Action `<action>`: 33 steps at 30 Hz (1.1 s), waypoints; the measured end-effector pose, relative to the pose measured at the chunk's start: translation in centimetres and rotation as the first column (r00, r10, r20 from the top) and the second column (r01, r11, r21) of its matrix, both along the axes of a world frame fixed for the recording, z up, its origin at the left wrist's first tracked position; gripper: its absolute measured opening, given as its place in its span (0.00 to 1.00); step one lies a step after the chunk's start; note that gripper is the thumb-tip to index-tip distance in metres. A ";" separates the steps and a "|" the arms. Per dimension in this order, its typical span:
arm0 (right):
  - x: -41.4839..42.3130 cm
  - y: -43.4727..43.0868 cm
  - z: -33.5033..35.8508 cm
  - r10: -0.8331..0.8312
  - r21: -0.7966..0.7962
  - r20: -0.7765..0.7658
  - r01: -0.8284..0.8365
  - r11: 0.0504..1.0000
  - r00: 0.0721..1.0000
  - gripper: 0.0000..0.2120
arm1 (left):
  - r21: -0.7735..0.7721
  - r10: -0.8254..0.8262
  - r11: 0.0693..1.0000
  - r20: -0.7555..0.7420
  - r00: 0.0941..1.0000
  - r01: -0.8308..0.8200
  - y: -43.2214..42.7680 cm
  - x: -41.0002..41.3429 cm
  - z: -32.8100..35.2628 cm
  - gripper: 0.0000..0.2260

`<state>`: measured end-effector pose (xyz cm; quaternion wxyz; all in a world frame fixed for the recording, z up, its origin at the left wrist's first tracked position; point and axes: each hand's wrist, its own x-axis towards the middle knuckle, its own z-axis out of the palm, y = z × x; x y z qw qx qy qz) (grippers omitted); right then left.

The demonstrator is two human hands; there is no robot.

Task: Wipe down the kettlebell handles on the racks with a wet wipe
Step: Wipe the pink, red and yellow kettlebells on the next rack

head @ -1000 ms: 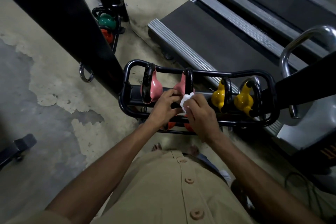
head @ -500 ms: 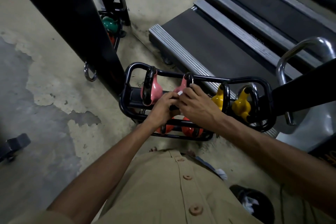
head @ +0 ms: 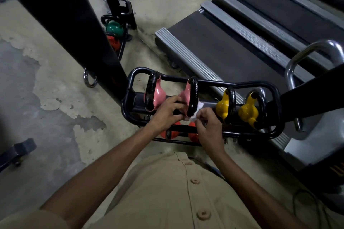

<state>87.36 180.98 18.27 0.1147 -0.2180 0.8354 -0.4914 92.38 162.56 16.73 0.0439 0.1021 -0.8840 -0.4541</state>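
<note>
Head view: the right hand (head: 208,128) is pinched on the wet wipe (head: 197,110) against the second pink kettlebell's handle (head: 192,96), while the left hand (head: 165,113) is closed on that bell's body to steady it. The two yellow kettlebells (head: 235,107) on the rack (head: 275,98) are judged still to be wiped; whether the first pink handle (head: 151,92) is done cannot be told.

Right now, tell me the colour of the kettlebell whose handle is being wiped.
Pink body, black handle; the head view shows it.

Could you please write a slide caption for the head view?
Right hand wipes a pink kettlebell's black handle with a wet wipe; left hand steadies it.
</note>
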 end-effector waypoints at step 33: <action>-12.4 -7.1 7.0 0.638 0.452 -0.256 -0.494 0.743 0.726 0.07 | -0.147 0.200 0.968 -0.054 0.978 -0.206 2.3 0.8 2.8 0.26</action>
